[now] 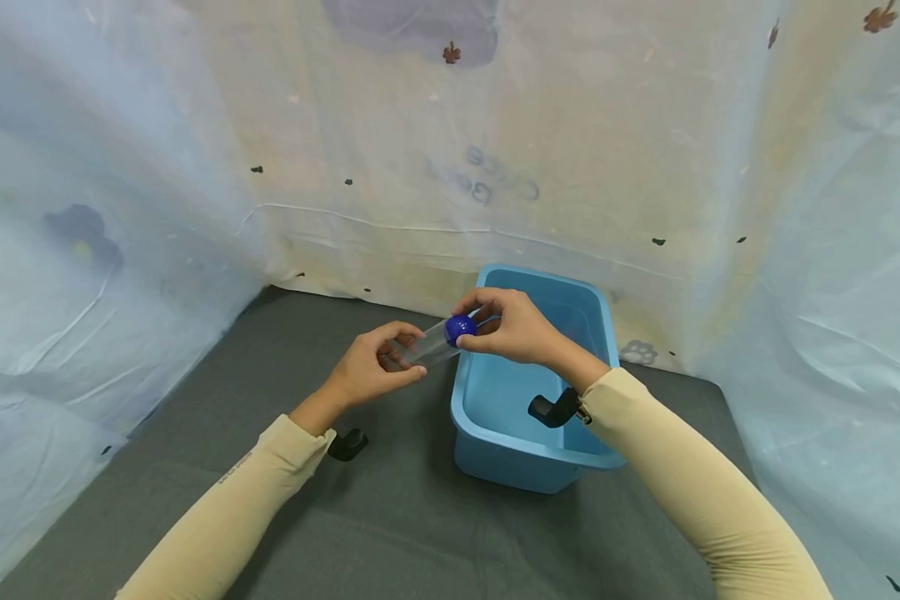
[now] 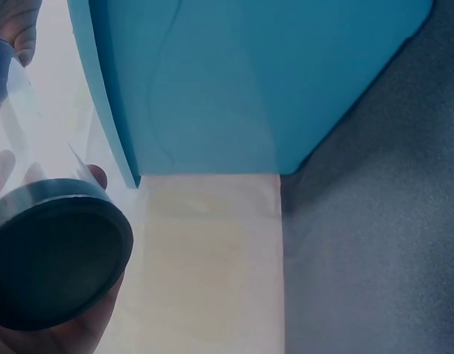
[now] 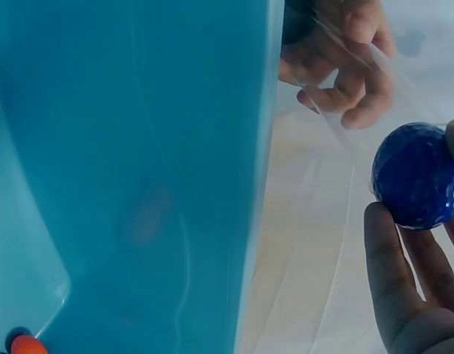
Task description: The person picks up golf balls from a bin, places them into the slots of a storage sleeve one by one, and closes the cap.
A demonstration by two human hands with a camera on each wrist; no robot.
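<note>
A clear plastic tube (image 1: 429, 347) with a dark round base (image 2: 57, 258) lies tilted in my left hand (image 1: 363, 364), whose fingers and thumb curl around it. My right hand (image 1: 521, 331) pinches a shiny blue golf ball (image 1: 461, 330) at the tube's far end. Dimples show on the ball (image 3: 415, 177) in the right wrist view, where fingertips touch it from below and from the side. Whether the ball sits inside the tube's mouth or just against it, I cannot tell. Both hands are raised beside the left rim of a light blue bin (image 1: 461, 408).
Inside the bin, an orange ball-like thing (image 3: 27, 344) shows at the lower left of the right wrist view, beside something dark. Grey cloth (image 1: 390, 533) covers the table. Pale patterned sheets (image 1: 390, 192) hang behind and at both sides.
</note>
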